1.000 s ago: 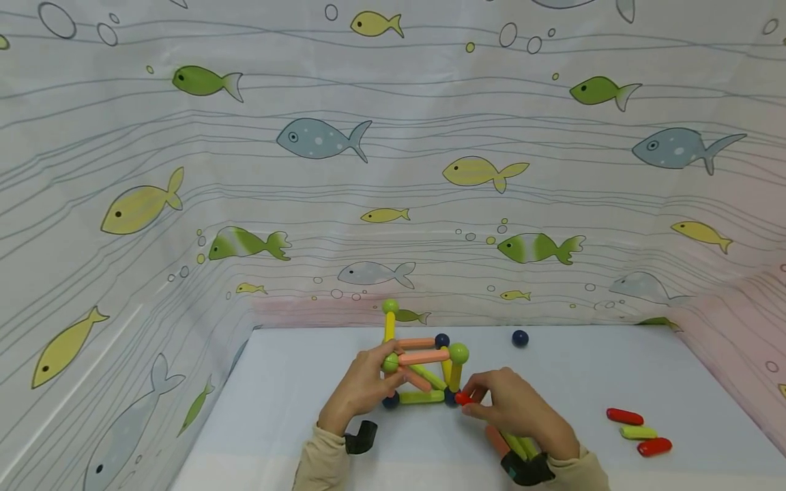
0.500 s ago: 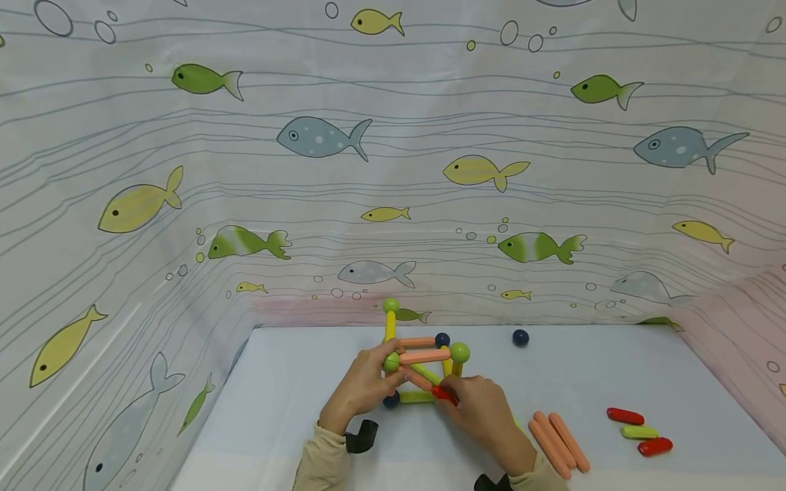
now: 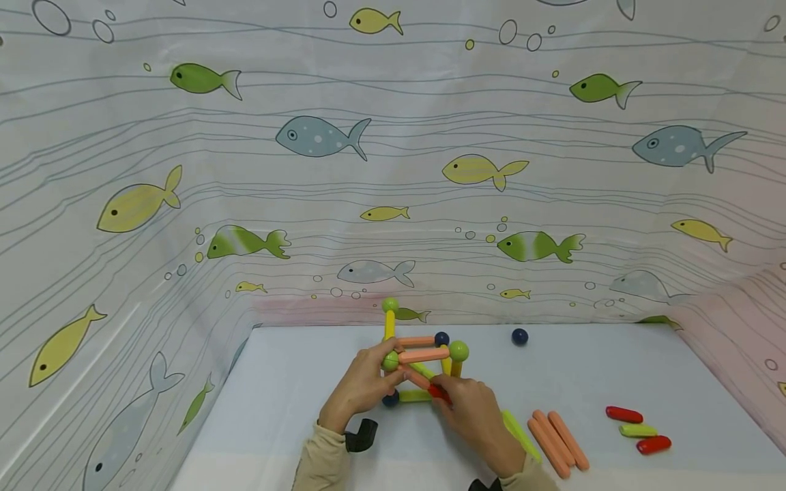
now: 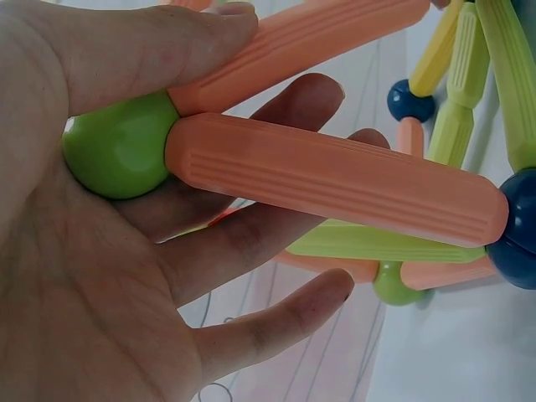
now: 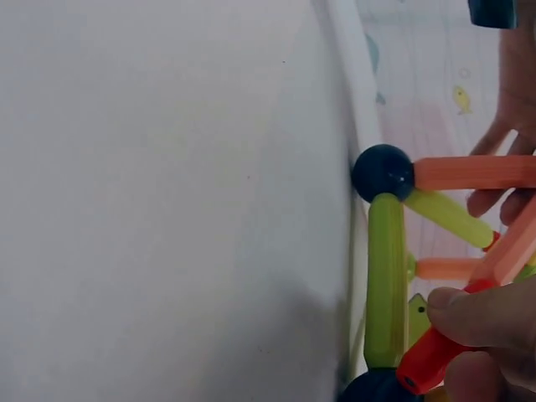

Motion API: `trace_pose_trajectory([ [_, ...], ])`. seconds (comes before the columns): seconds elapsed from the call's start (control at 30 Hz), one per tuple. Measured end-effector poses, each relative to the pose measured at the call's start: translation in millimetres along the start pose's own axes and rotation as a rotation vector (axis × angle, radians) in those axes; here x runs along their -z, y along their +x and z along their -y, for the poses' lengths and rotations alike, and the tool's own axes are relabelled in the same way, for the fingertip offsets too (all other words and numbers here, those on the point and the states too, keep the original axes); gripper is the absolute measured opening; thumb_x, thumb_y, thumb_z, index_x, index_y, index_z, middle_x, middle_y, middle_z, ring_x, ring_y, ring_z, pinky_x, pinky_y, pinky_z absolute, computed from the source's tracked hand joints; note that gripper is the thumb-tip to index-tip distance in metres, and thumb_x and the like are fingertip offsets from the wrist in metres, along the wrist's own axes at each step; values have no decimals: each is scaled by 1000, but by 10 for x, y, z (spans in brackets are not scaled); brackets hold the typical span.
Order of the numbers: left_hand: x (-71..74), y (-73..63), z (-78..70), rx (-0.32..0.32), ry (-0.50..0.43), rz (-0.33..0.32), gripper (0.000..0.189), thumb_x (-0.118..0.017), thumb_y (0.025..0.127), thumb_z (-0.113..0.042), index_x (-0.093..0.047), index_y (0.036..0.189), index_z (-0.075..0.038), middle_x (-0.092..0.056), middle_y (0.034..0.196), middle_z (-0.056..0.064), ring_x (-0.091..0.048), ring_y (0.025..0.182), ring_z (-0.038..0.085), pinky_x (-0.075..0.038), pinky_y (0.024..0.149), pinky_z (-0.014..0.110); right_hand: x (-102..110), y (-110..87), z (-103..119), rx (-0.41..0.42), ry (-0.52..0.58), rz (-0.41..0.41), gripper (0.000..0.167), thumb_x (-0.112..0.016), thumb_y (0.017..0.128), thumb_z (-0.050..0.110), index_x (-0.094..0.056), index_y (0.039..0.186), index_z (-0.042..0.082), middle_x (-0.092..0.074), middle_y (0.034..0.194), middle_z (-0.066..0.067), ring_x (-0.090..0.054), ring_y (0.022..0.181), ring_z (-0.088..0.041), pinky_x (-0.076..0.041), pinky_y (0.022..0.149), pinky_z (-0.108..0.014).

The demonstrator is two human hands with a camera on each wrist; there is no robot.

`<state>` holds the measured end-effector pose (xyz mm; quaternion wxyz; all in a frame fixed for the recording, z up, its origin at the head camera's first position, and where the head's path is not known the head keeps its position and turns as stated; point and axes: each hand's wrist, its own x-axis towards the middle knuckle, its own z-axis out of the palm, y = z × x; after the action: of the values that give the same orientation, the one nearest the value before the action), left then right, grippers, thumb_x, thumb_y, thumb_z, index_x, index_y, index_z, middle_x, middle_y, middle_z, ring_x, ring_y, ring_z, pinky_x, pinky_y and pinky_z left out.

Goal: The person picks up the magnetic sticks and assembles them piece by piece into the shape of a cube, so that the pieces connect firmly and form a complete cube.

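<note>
A frame of magnetic building rods and balls stands upright on the table. My left hand (image 3: 356, 385) grips its left side at a green ball (image 3: 390, 361). In the left wrist view the thumb presses along an orange rod (image 4: 310, 50), and another orange rod (image 4: 335, 180) slopes to a dark blue ball (image 4: 515, 226). Between thumb and fingers, my right hand (image 3: 475, 412) pinches a short red rod (image 3: 437, 392) at the frame's lower front. That red rod's far end meets an orange rod (image 5: 512, 243) in the right wrist view. The right hand hides the frame's near right corner.
Several loose orange rods (image 3: 557, 443) lie right of my right forearm, beside a yellow-green rod (image 3: 520, 435). Farther right are short red rods (image 3: 624, 414) and a short green one (image 3: 638, 430). A loose dark blue ball (image 3: 519, 337) sits near the back. Fish-patterned cloth (image 3: 393, 191) walls the table.
My right hand has moved left with the red rod, from beside the near right blue ball to the orange rod's lower end. Its forearm has uncovered the loose orange rods. My left hand stays put.
</note>
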<state>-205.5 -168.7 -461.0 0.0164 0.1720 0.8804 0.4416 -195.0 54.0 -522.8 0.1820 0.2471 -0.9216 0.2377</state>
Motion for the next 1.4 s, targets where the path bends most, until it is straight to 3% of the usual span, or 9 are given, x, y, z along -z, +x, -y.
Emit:
trace_pose_trajectory([
  [0.17,5,-7,6,5,-6,4,27,-78,99,-20,-70,124,-22,-73,93,3,-66,65,15,-50,61,28,-13,-1,16,13,25,-5,24,-93,80,9,-79,100,11,-75,79,2,-57,60,-5,-50,57,-24],
  [0.43,0,4,13,1,-11,9,22,-77,99,-23,-70,119,-25,-78,101,2,-66,64,13,-52,61,27,282,2,83,-25,121,219,18,-89,82,7,-79,96,10,-74,90,0,-62,75,-8,-53,66,-27],
  [0.5,-1,3,16,2,-13,12,22,-77,99,-24,-70,119,-25,-79,105,3,-66,64,12,-51,61,27,356,-3,109,-50,143,224,21,-92,80,13,-76,93,15,-69,89,4,-62,76,-8,-51,65,-25],
  [0.67,2,4,16,-4,-16,14,22,-77,99,-24,-69,120,-23,-78,99,2,-62,62,9,-50,60,26,419,-3,146,-113,194,186,32,-93,82,28,-64,91,19,-58,70,14,-51,59,-1,-40,55,-21],
  [0.73,4,4,17,-7,-17,13,21,-77,99,-23,-70,119,-22,-78,98,1,-62,62,9,-50,60,26,414,-4,154,-149,206,178,33,-92,83,27,-61,90,19,-57,64,14,-45,53,1,-37,51,-21],
  [0.97,9,-2,13,-5,-3,10,20,-77,99,-26,-70,118,-27,-79,97,-6,-64,64,9,-49,62,27,386,-28,160,-258,158,146,32,-93,75,14,-61,74,20,-61,64,11,-41,50,-4,-29,46,-21],
  [1.1,8,-6,22,-2,-15,10,20,-77,99,-26,-70,118,-29,-78,99,-6,-64,64,10,-50,63,28,347,-19,178,-288,131,131,27,-94,77,13,-70,88,17,-74,77,5,-55,59,-7,-39,50,-25],
  [1.23,8,-3,22,5,-16,8,18,-77,99,-25,-70,115,-27,-77,104,-1,-64,64,10,-51,62,28,253,-27,193,-305,79,88,33,-93,79,12,-78,108,14,-81,90,-3,-66,66,-14,-51,54,-32],
  [1.4,12,-1,22,3,-24,8,18,-77,99,-24,-70,115,-27,-77,107,0,-64,63,11,-50,61,28,114,-32,190,-320,49,68,26,-90,82,9,-81,107,12,-80,90,-5,-68,68,-15,-61,65,-41],
])
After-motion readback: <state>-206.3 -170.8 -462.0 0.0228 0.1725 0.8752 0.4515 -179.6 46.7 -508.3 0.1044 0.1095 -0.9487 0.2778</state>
